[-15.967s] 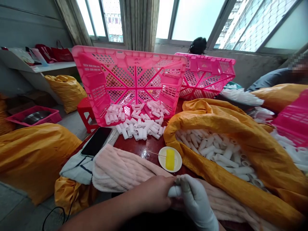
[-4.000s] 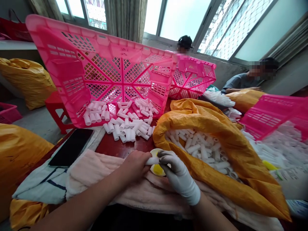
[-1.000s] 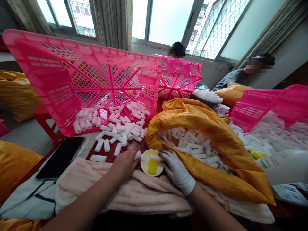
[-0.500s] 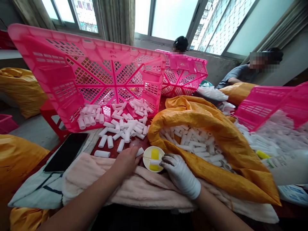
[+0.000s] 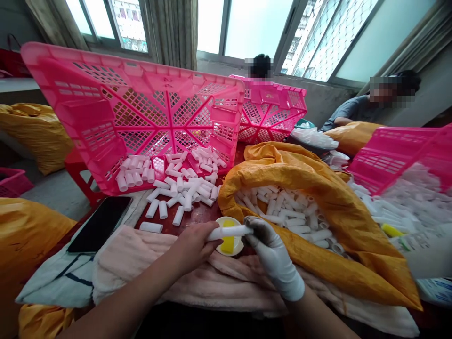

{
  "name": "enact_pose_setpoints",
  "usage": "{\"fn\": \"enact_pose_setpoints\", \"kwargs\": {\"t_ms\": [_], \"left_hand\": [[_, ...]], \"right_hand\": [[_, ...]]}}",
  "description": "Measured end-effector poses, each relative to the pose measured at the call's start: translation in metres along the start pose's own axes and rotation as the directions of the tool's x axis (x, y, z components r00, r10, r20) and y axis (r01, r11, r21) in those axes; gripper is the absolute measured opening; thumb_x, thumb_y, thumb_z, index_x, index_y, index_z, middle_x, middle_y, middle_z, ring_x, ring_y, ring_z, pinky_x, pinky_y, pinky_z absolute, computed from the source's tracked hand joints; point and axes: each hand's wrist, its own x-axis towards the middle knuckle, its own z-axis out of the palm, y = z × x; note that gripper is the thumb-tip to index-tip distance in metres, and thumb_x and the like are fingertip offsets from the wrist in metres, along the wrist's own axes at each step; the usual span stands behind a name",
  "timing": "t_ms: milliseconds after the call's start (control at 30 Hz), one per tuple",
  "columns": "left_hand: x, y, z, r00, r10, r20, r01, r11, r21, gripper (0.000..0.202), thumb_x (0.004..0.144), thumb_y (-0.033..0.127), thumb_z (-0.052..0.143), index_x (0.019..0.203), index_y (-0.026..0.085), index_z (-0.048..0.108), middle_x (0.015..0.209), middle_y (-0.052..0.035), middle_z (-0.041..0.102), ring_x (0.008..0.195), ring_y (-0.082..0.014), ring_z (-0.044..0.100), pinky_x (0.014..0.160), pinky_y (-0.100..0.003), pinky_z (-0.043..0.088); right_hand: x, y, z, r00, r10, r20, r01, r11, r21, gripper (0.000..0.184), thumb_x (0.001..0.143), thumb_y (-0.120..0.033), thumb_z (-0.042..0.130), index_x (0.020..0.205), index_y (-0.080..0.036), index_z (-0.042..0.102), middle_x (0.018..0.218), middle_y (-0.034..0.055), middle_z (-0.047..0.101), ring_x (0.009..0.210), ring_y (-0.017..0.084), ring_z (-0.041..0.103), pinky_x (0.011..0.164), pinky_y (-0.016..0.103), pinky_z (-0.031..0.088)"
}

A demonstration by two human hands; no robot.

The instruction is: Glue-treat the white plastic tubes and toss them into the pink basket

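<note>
My bare left hand (image 5: 192, 247) pinches a short white plastic tube (image 5: 214, 233) between thumb and fingers. My right hand (image 5: 273, 256), in a white glove with darkened fingertips, grips the far end of another white tube (image 5: 235, 230). The two tubes meet end to end in one line; whether one sits inside the other, I cannot tell. Below them is a small round pale dish (image 5: 240, 247) with a yellow strip (image 5: 228, 245) in it, partly covered by the tubes. Loose white tubes (image 5: 178, 215) lie on the dark red tabletop beyond my left hand.
A large pink basket (image 5: 169, 127) stands tipped on its side behind the loose tubes. An orange sack (image 5: 374, 263) full of white tubes lies open at right. A phone (image 5: 100, 223) rests on cloth at left; a pink towel (image 5: 134, 263) covers the front edge. Two people sit beyond.
My right hand has lifted its tube off the yellow strip. Both hands have come together above the dish, and the two tubes now meet end to end.
</note>
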Motion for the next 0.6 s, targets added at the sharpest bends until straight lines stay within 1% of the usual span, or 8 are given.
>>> {"fn": "enact_pose_setpoints", "kwargs": {"t_ms": [100, 167, 300, 367, 433, 533, 567, 600], "left_hand": [[0.000, 0.006, 0.000, 0.995, -0.003, 0.101, 0.007, 0.999, -0.039, 0.020, 0.079, 0.037, 0.046, 0.091, 0.023, 0.054, 0.079, 0.0011, 0.060, 0.074, -0.0136, 0.055, 0.065, -0.022, 0.039], [0.000, 0.009, 0.000, 0.992, 0.000, 0.122, 0.005, 0.999, -0.042, 0.019, 0.079, 0.038, 0.046, 0.087, 0.022, 0.054, 0.075, 0.0023, 0.058, 0.070, -0.0126, 0.053, 0.062, -0.021, 0.038], [0.001, 0.012, 0.001, 0.993, 0.019, 0.119, -0.014, 0.999, -0.047, 0.019, 0.079, 0.039, 0.045, 0.083, 0.023, 0.053, 0.072, 0.0033, 0.056, 0.067, -0.0113, 0.052, 0.060, -0.019, 0.036], [0.001, 0.012, 0.003, 0.992, 0.032, 0.121, -0.029, 0.999, -0.022, 0.019, 0.079, 0.040, 0.046, 0.082, 0.023, 0.053, 0.072, 0.0033, 0.057, 0.067, -0.0113, 0.052, 0.060, -0.019, 0.036], [0.001, 0.011, 0.006, 0.991, 0.042, 0.127, -0.046, 0.998, 0.033, 0.020, 0.079, 0.041, 0.045, 0.081, 0.023, 0.053, 0.072, 0.0026, 0.057, 0.067, -0.0121, 0.053, 0.059, -0.020, 0.037], [0.000, 0.012, 0.015, 0.994, 0.050, 0.096, -0.069, 0.975, 0.210, 0.019, 0.080, 0.037, 0.044, 0.081, 0.021, 0.053, 0.071, -0.0004, 0.059, 0.067, -0.0146, 0.055, 0.060, -0.023, 0.038], [0.000, 0.014, 0.019, 0.996, 0.056, 0.071, -0.074, 0.957, 0.281, 0.018, 0.080, 0.034, 0.043, 0.081, 0.020, 0.053, 0.071, -0.0020, 0.060, 0.067, -0.0158, 0.056, 0.061, -0.024, 0.039], [0.000, 0.016, 0.023, 0.997, 0.065, 0.047, -0.077, 0.936, 0.344, 0.017, 0.080, 0.031, 0.042, 0.081, 0.018, 0.053, 0.071, -0.0035, 0.060, 0.068, -0.0169, 0.056, 0.062, -0.026, 0.039]], "right_hand": [[0.004, -0.013, -0.014, 0.979, -0.135, 0.155, 0.152, 0.983, -0.107, 0.019, 0.079, -0.014, 0.054, 0.094, -0.026, 0.056, 0.103, 0.0029, 0.056, 0.101, 0.017, 0.052, 0.090, 0.035, 0.044], [0.007, -0.017, -0.024, 0.959, -0.167, 0.231, 0.202, 0.970, -0.138, 0.022, 0.079, -0.011, 0.054, 0.095, -0.026, 0.057, 0.102, 0.0026, 0.056, 0.100, 0.017, 0.052, 0.090, 0.035, 0.044], [0.011, -0.013, -0.033, 0.977, -0.108, 0.183, 0.119, 0.992, -0.051, 0.024, 0.077, -0.011, 0.056, 0.096, -0.026, 0.056, 0.102, 0.0019, 0.056, 0.099, 0.017, 0.053, 0.088, 0.034, 0.046], [0.010, -0.012, -0.034, 0.978, -0.093, 0.185, 0.104, 0.993, -0.056, 0.024, 0.078, -0.011, 0.055, 0.097, -0.026, 0.056, 0.102, 0.0019, 0.056, 0.099, 0.017, 0.053, 0.088, 0.034, 0.046], [0.009, -0.016, -0.033, 0.963, -0.123, 0.239, 0.156, 0.980, -0.124, 0.023, 0.080, -0.011, 0.053, 0.097, -0.026, 0.056, 0.102, 0.0023, 0.057, 0.100, 0.016, 0.053, 0.088, 0.034, 0.045], [0.009, -0.024, -0.027, 0.913, -0.164, 0.373, 0.260, 0.939, -0.224, 0.022, 0.082, -0.014, 0.050, 0.099, -0.025, 0.057, 0.106, 0.0041, 0.056, 0.101, 0.017, 0.052, 0.088, 0.035, 0.045], [0.009, -0.026, -0.024, 0.916, -0.142, 0.375, 0.250, 0.933, -0.259, 0.021, 0.084, -0.017, 0.047, 0.102, -0.024, 0.056, 0.107, 0.0051, 0.056, 0.101, 0.018, 0.052, 0.088, 0.035, 0.044], [0.009, -0.025, -0.020, 0.935, -0.097, 0.342, 0.207, 0.931, -0.300, 0.020, 0.086, -0.022, 0.045, 0.103, -0.023, 0.055, 0.105, 0.0061, 0.057, 0.098, 0.018, 0.054, 0.085, 0.035, 0.045]]}}
